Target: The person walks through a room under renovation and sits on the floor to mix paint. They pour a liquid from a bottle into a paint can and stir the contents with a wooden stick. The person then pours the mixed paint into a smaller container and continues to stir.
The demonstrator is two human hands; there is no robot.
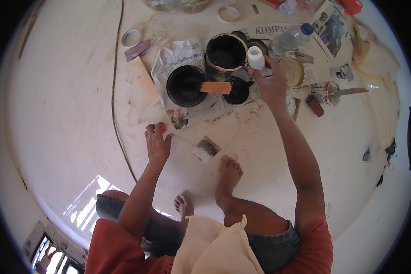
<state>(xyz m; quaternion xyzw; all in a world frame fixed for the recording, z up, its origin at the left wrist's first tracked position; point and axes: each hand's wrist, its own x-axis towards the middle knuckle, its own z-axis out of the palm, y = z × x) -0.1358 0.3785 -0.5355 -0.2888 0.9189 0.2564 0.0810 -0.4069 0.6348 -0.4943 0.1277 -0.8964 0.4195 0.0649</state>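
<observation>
In my right hand [271, 84] is a small white plastic bottle [255, 58], uncapped and upright, beside the rim of a large open can [224, 54] dark inside. My left hand [158, 145] pinches a small red cap [163, 129] low over the floor, nearer to me. Between the hands stand a black tub [186, 86] holding dark liquid and a smaller black cup [237, 91]. A flat wooden stick [216, 87] lies across from the tub to the cup.
Newspaper [180, 57] lies under the cans. To the right are a clear bottle with blue cap [291, 40], a round tin [292, 72] and a can with a flat blade [329, 93]. A dark cable [114, 91] runs along the floor at left. My bare feet [229, 176] are close in front.
</observation>
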